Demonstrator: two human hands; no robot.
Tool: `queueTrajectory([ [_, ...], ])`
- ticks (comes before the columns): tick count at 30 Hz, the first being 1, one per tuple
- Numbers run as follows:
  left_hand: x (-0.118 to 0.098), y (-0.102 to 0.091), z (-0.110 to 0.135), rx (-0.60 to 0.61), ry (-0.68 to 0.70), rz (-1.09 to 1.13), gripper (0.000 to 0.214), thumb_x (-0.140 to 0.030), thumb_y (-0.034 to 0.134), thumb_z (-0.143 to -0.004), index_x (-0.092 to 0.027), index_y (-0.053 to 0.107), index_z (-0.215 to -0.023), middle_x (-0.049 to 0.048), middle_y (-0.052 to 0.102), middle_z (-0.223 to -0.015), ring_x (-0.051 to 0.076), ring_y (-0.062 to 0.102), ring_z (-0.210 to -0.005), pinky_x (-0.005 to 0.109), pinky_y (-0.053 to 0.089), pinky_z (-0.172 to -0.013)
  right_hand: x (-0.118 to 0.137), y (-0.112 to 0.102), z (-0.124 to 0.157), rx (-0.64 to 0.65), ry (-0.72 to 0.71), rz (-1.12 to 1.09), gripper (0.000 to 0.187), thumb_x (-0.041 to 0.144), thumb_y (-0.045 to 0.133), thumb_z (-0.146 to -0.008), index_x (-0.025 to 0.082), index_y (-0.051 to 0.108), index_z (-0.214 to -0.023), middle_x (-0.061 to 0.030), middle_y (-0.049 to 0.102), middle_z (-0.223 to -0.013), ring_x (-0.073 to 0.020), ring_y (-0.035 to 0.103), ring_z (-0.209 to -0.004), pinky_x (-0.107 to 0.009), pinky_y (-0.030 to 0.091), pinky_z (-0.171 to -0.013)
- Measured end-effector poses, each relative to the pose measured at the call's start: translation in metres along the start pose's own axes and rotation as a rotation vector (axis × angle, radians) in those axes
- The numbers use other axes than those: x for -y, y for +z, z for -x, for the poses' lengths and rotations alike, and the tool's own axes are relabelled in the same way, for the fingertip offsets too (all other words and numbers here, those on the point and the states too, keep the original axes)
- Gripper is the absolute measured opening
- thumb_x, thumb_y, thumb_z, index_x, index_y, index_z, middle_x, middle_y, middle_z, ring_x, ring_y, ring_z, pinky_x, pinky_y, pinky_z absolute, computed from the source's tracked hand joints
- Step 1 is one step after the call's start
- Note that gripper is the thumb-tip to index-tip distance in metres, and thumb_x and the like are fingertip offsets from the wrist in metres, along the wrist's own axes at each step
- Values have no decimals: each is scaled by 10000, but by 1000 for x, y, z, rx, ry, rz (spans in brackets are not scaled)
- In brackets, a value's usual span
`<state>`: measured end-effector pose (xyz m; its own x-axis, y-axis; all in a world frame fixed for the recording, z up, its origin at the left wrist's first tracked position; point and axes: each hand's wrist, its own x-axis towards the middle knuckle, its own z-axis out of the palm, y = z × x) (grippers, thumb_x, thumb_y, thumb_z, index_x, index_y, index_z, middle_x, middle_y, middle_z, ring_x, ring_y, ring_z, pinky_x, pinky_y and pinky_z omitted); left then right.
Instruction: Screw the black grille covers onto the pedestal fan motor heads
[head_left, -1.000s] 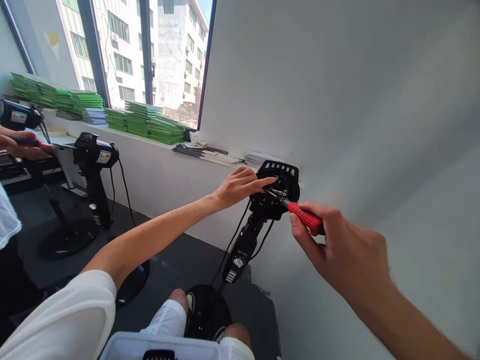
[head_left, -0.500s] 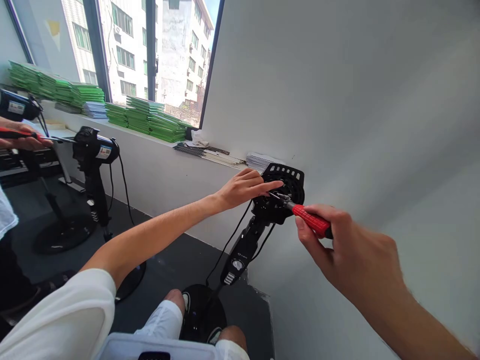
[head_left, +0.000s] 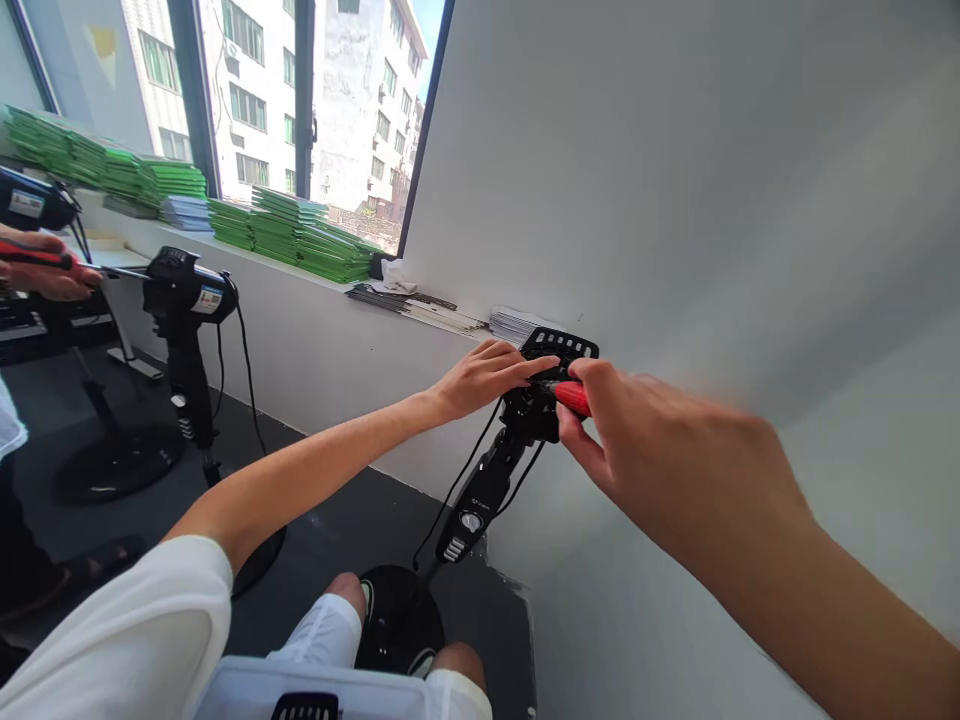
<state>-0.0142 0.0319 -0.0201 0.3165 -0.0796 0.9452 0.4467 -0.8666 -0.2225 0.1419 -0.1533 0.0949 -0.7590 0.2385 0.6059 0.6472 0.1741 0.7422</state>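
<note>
Window light from the left, pale wall ahead and to your right; green stacks [head_left: 322, 250] line the sill, pushed toward the glass, probably to keep them out of the way. You sit with the black motor head [head_left: 559, 345] in front of you, atop its stand [head_left: 476, 505], near the wall and about level with the sill's edge: within easy reach of both arms, I judge. Round base [head_left: 401, 600] on the floor, close by your shoes. Your right grip [head_left: 637, 420] is closed around a red-handled tool [head_left: 574, 397], handle pointing back toward your palm, likely so wrist and shaft work in one line. Its tip is lost among the dark parts. Your left grip [head_left: 491, 380] lies at the motor head's left side, index finger stretched toward the tool's front end, perhaps as guide or brace; whether it pinches anything small, I cannot tell. White tray [head_left: 375, 690] at your lap, black slotted piece [head_left: 306, 706] inside, handy to either arm. Far left, a co-worker's hand [head_left: 56, 283] holds another red tool against a second motor head [head_left: 202, 293].
</note>
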Motion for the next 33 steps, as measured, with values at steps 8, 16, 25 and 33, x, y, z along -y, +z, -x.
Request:
queueTrajectory([
  [8, -3, 12, 5, -102, -240, 245, 262, -376, 610, -1002, -181, 693, -1156, 161, 644, -1392, 244, 638, -1280, 451, 568, -1077, -5, -3, 0, -6, -60, 78, 377, 370, 465, -1060, 189, 540, -738, 36, 422, -446, -106, 290, -390, -281, 167, -456],
  [16, -3, 14, 14, -49, -334, 401, 187, -312, 597, -1019, -210, 730, -1102, 132, 528, -1541, 233, 657, -1277, 432, 553, -1128, -15, -4, -14, 396, 95, -57, 436, 452, 288, -1056, 192, 618, -942, -4, 546, -505, -129, 340, -360, -277, 148, -459],
  [25, -9, 5, 11, -55, -468, 551, 231, -267, 544, -1012, -245, 725, -1154, 92, 546, -1534, 252, 591, -1363, 477, 464, -1198, -18, -12, -34, 703, 236, -185, 372, 441, 386, -1002, 176, 568, -1191, -35, 682, -704, -161, 499, -458, -280, 264, -497],
  [33, -19, 28, -17, -102, -898, 898, 540, -368, 591, -999, -283, 457, -1516, 71, 612, -1466, 282, 526, -1418, 474, 395, -1228, -14, -23, -47, 694, 238, 91, 619, 543, 185, -1073, 156, 647, -928, -86, 562, -521, -224, 546, -512, -301, 251, -545],
])
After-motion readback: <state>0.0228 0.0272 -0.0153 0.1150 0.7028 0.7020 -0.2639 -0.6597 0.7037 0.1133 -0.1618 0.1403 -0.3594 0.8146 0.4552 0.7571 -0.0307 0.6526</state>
